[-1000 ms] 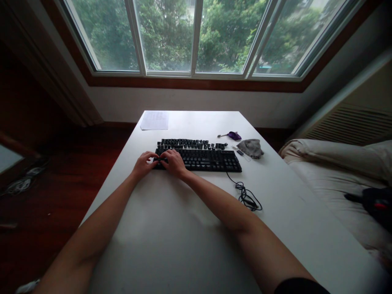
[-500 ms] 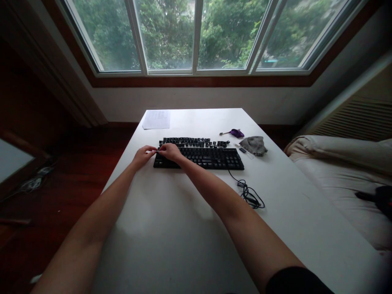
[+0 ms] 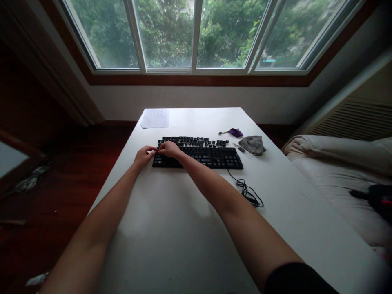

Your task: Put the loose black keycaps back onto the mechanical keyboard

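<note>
L hand [image 3: 142,157] + R hand [image 3: 169,149] meet at far L corner of kbd [image 3: 214,157].
Fingertips narrow; dark bit btwn too small to ID, can't tell if gripped. R hand hides some keys; kbd flat mid-table [image 3: 171,228]. Keycaps [image 3: 199,143] behind, partly blocked. Cable [image 3: 243,187] partly behind R forearm [image 3: 211,183]. Paper [image 3: 155,118] illegible.

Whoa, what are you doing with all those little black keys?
A person's left hand and right hand have their fingertips close together at the far left corner of a black keyboard. Whether they pinch a key is too small to tell. Loose keys lie in rows just beyond the keyboard. Its cable lies bunched on the white table, and a grey cloth sits to the right.
</note>
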`<state>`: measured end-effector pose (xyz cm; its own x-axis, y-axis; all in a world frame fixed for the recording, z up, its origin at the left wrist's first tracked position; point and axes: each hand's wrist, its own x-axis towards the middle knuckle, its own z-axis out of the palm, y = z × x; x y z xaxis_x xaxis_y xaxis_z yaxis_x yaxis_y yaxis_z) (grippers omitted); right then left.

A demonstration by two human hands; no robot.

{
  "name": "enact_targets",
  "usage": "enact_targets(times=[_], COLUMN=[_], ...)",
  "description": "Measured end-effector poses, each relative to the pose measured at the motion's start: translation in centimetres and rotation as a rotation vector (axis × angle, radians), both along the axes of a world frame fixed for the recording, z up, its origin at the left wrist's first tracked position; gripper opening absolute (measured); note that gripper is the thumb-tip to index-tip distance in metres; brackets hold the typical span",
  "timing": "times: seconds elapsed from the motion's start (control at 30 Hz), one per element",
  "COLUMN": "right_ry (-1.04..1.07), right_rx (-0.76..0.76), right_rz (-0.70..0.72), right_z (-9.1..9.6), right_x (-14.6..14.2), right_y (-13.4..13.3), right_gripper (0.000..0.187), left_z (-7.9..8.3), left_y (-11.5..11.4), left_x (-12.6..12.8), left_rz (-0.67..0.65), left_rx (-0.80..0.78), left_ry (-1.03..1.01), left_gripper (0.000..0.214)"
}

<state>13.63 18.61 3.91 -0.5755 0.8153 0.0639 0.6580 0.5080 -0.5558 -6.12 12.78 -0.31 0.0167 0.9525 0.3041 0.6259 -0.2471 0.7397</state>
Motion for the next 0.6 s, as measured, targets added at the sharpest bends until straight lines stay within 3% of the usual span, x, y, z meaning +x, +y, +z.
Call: enact_targets(times=[0.4,0.6], right_ry=[-0.077,-0.042], right_rx=[0.186,0.192], right_rz=[0.018,0.007], right_z=[0.4,0.0], right_x=[0.1,0.0], right_y=[-2.1,-2.4], right_gripper=[0.020,0.019], left_z=[-0.9,-0.6], left_y=[0.0,0.2], left_x=[-0.3,0.9], left_rz=[0.045,0.181], left_rx=[0.008,-0.055], left_ry=[0.056,0.065], left_gripper=[0.032,0.029])
